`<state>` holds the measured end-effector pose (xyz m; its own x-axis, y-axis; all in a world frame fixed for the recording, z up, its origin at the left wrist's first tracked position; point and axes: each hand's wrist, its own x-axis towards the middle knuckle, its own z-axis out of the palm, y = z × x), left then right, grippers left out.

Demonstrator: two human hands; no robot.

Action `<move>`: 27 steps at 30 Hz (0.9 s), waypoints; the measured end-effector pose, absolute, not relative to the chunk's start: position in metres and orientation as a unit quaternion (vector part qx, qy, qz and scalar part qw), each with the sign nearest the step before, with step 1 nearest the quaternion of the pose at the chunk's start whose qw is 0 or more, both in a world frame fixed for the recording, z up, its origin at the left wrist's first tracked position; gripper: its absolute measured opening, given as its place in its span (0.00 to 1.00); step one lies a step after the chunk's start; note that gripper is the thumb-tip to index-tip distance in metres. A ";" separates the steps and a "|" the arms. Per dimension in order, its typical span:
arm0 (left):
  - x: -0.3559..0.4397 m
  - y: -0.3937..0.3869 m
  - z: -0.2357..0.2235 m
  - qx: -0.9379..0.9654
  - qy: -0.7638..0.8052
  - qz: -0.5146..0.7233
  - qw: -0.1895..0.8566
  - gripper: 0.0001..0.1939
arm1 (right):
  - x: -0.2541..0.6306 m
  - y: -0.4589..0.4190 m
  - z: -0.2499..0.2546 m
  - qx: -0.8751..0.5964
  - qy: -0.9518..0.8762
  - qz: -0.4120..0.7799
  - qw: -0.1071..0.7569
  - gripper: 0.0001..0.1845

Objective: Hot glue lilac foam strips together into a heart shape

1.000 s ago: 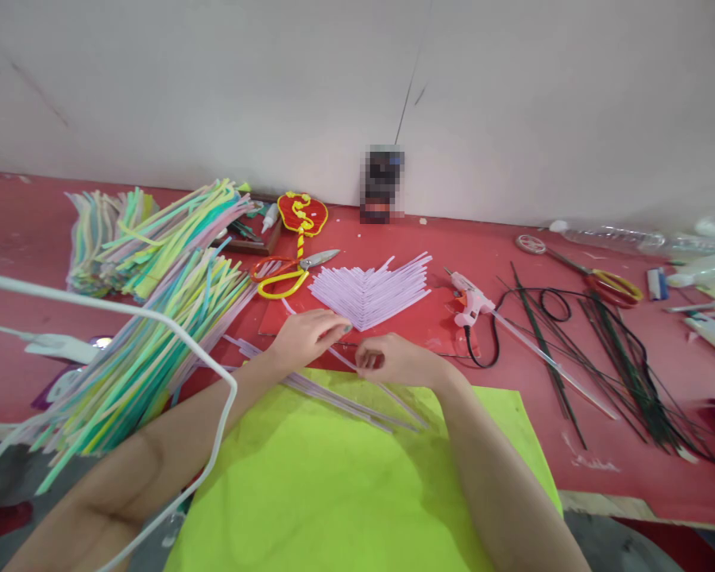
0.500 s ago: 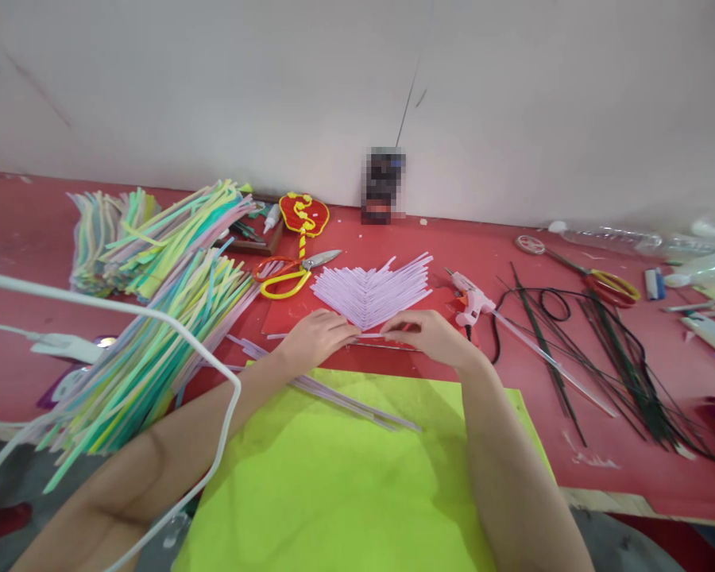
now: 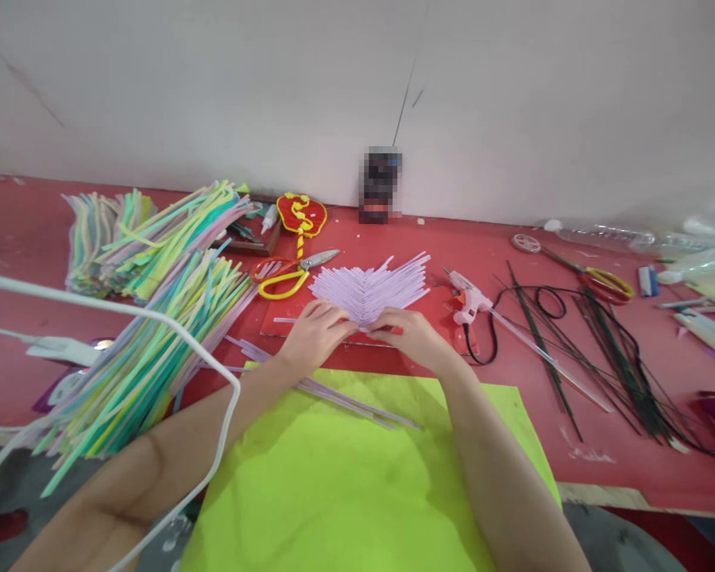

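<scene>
Head view: left hand pinches a lilac strip at the lilac chevron; right hand curls nearly closed, hold unclear; strip looks light, bendable, best pinched near ends

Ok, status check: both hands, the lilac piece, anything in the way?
Left hand and right hand nearly together at lower tip of lilac piece; grip unclear. Piece V-patterned, tip toward wearer. White cord crosses view over left forearm, clear of hands.

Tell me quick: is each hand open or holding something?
Left hand: fingers closed, seemingly on a lilac strip.
Right hand: fingers curled at the V-shaped lilac piece; can't tell whether it grips anything.
</scene>
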<state>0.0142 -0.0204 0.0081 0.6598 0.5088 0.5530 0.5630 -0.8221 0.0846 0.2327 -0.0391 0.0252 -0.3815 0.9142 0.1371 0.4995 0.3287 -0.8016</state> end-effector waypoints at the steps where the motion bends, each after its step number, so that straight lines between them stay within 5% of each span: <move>1: 0.014 -0.022 0.009 -0.899 -0.314 -0.296 0.073 0.10 | 0.235 -0.038 0.025 -0.468 -0.756 0.328 0.320 0.07; 11: 0.016 -0.032 0.000 -0.879 -0.401 -0.248 0.076 0.12 | 0.236 -0.042 0.032 -0.483 -0.756 0.273 0.347 0.07; 27: 0.017 -0.035 0.008 -0.892 -0.320 -0.313 0.065 0.09 | 0.226 -0.042 0.022 -0.414 -0.794 0.198 0.398 0.07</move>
<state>0.0174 -0.0346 0.0080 0.5993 0.5290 0.6009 0.6109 -0.7873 0.0839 0.2255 -0.0424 0.0218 -0.3404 0.8152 0.4686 0.5000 0.5790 -0.6440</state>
